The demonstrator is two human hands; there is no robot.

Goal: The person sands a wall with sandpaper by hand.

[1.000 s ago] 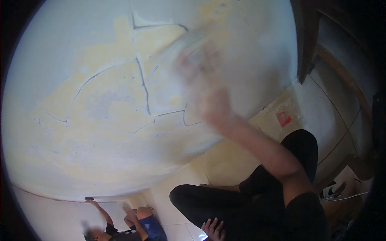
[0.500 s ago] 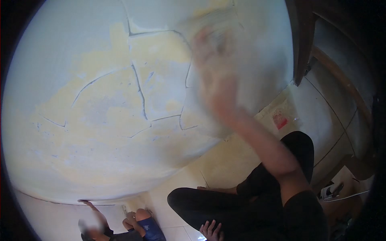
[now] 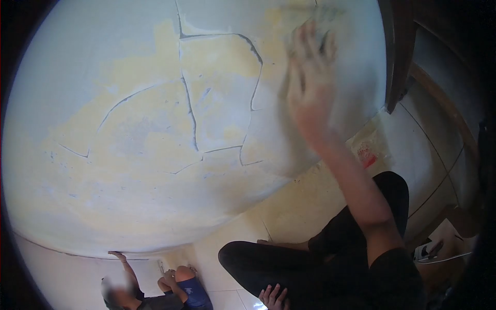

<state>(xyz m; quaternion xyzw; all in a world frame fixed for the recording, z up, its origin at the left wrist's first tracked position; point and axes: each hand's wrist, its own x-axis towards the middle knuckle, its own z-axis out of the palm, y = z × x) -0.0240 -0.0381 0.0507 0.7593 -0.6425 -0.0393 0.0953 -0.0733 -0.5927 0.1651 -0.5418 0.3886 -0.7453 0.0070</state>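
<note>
L hand (image 3: 274, 297), nearest the camera, is resting on the black trousers (image 3: 274, 263), its fingers slightly apart & apparently w/ no tool in them. R hand (image 3: 312, 88) is reaching across the wall (image 3: 222, 57), fingers a bit apart over a greyish, blurred item (image 3: 330, 15); can't tell if they're gripping it or just pressing it flat. R hand is now working farther up & to the R than a sec. ago, leaving the cracks (image 3: 191, 103) in full view, so contact is shifting to the yellowish patch by the fingertips. The wall itself is filling the upper view, upright in front of the seated person. Just past the R knee, a red-marked clear packet (image 3: 367, 155) is lying on the floor (image 3: 289, 206), w/ a brown wood frame (image 3: 444, 98) standing beyond. Farthest off, lower L, another person (image 3: 121, 294) is holding an arm up to the wall.
</note>
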